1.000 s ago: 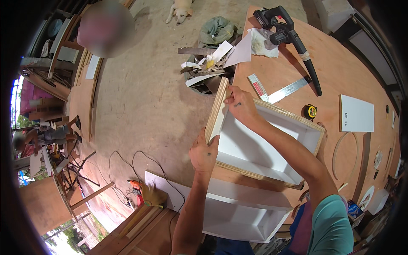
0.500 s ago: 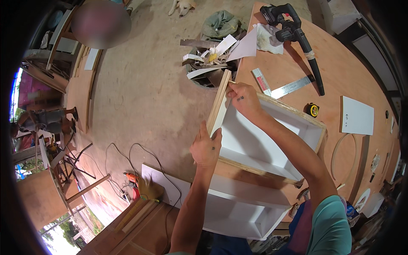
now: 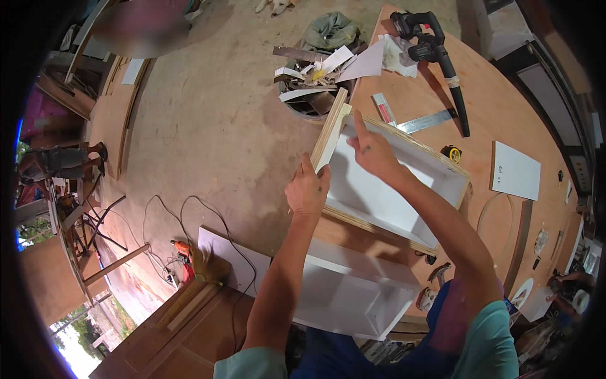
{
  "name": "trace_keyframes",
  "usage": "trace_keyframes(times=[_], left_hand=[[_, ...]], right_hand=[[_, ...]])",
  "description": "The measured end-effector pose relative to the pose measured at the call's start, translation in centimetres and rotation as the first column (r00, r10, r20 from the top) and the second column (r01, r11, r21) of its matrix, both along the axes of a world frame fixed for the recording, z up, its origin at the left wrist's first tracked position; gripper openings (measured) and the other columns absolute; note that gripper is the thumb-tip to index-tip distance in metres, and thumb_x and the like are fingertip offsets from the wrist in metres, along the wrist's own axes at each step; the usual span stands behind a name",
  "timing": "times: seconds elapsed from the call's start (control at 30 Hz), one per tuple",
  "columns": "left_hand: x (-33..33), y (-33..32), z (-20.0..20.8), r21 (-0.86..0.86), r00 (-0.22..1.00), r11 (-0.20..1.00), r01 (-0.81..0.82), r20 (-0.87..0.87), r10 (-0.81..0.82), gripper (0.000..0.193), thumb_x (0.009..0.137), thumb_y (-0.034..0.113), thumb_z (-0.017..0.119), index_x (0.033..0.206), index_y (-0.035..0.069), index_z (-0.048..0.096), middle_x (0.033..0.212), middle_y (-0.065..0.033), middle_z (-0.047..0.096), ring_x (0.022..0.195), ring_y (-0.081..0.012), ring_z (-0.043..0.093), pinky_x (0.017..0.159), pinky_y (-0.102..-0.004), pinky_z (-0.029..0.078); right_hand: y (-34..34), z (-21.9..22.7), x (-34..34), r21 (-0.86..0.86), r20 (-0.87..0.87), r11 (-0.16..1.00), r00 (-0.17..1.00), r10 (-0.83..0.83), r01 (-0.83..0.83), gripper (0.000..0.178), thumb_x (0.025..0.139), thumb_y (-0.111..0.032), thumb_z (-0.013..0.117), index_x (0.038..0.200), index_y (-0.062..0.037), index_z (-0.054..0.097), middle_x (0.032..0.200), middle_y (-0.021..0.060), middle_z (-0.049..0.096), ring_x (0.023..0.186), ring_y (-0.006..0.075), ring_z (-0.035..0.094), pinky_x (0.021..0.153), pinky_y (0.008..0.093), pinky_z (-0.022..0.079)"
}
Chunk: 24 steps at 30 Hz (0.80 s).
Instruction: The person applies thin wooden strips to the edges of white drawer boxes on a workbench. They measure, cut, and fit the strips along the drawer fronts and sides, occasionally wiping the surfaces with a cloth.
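Note:
A white-lined plywood drawer box point(image 3: 385, 174) lies on the wooden worktable, with a long white panel point(image 3: 331, 139) upright against its left end. The panel has a bare plywood edge and sticks out past the box's far corner. My left hand point(image 3: 307, 191) is closed around the near part of this panel, thumb on the inner face and fingers at the outer side. At the far corner, my right hand point(image 3: 374, 151) reaches over the box. Its index finger points to the joint between panel and box, the thumb stands apart, and nothing is in its grasp.
A second white box point(image 3: 353, 297) is close to my body. On the table point(image 3: 435, 101) are a black blower point(image 3: 435, 54), a metal square point(image 3: 426, 121), a tape measure point(image 3: 451, 152) and a white board point(image 3: 516, 169). Left, an orange drill point(image 3: 182, 247) and cords lie low. A scrap bin point(image 3: 309, 107) stands beyond.
My right hand has loosened from the panel's far end, and its index finger is now stretched out at the corner. The left hand keeps its hold. The whole view has shifted slightly.

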<state>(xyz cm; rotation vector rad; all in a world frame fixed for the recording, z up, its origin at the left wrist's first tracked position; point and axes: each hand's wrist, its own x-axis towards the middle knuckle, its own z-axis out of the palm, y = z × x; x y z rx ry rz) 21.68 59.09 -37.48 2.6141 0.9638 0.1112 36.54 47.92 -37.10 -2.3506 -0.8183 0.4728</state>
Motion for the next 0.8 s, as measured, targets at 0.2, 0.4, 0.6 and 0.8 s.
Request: trace_keyframes(times=[0.2, 0.4, 0.6, 0.8], left_hand=[[-0.4, 0.9, -0.2, -0.047, 1.000, 0.999, 0.004, -0.014, -0.005, 0.054, 0.082, 0.037, 0.066, 0.121, 0.002, 0.053, 0.093, -0.0173, 0.068, 0.079, -0.0350, 0.067, 0.066, -0.0448, 0.055], [0.8, -0.3, -0.5, -0.193, 0.998, 0.980, 0.053, -0.030, -0.060, 0.050, 0.082, 0.037, 0.068, 0.119, 0.006, 0.056, 0.090, -0.0203, 0.068, 0.082, -0.0383, 0.066, 0.070, -0.0467, 0.053], [-1.2, 3.9, -0.5, -0.406, 0.997, 0.913, 0.034, 0.083, -0.001, 0.050, 0.078, 0.025, 0.072, 0.124, 0.011, 0.057, 0.095, -0.0205, 0.068, 0.087, -0.0377, 0.066, 0.074, -0.0446, 0.053], [-3.7, 4.3, 1.2, -0.600, 0.957, 0.749, 0.280, 0.237, -0.168, 0.041, 0.082, 0.015, 0.063, 0.120, -0.001, 0.058, 0.094, -0.0201, 0.069, 0.091, -0.0271, 0.069, 0.078, -0.0360, 0.052]], right_hand=[[-12.1, 12.1, -13.3, -0.159, -0.481, 0.737, 0.703, 0.523, -0.657, 0.064, 0.089, -0.021, 0.056, 0.144, -0.0041, 0.028, 0.091, 0.0181, 0.060, 0.080, 0.0336, 0.061, 0.069, 0.0409, 0.050], [-17.3, 24.6, -23.2, 0.203, -0.901, 0.569, 0.075, 0.427, -0.797, 0.051, 0.097, -0.032, 0.048, 0.138, -0.0018, 0.040, 0.109, 0.0195, 0.063, 0.102, 0.0337, 0.061, 0.082, 0.0373, 0.049], [-15.1, 19.2, -22.7, -0.562, 0.164, 0.705, 0.777, 0.607, -0.433, 0.049, 0.084, -0.025, 0.063, 0.126, 0.0006, 0.055, 0.095, 0.0185, 0.063, 0.094, 0.0335, 0.061, 0.079, 0.0445, 0.049], [-17.2, 18.1, -21.2, -0.398, -0.323, 0.817, 0.898, 0.300, -0.416, 0.051, 0.086, -0.027, 0.063, 0.129, -0.0007, 0.053, 0.096, 0.0186, 0.065, 0.091, 0.0329, 0.063, 0.075, 0.0424, 0.051]])
